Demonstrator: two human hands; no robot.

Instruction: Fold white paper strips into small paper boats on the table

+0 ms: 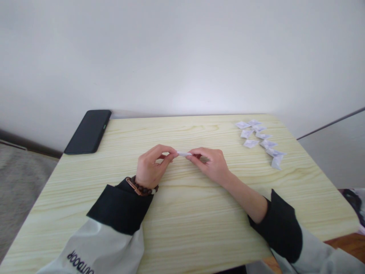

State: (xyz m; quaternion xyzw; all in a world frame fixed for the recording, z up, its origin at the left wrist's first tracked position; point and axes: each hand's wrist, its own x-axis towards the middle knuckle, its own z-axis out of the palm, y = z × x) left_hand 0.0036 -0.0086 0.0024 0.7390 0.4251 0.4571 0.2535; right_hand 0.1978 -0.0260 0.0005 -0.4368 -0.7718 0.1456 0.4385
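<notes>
A small folded piece of white paper (184, 154) is held level above the middle of the table. My left hand (152, 163) pinches its left end between thumb and fingertips. At its right end, the thumb and fingers of my right hand (210, 163) grip it the same way. Both hands hide the ends of the paper, and its exact shape is too small to make out. To the right lie several small folded white paper pieces (251, 143), pointed at their ends and grouped loosely, some touching.
The pale wood-grain table (182, 220) stands against a white wall (182, 57). At its far left corner lies a black tablet-like device (88, 131) with a dark screen. Grey carpet (21, 179) shows past the left edge.
</notes>
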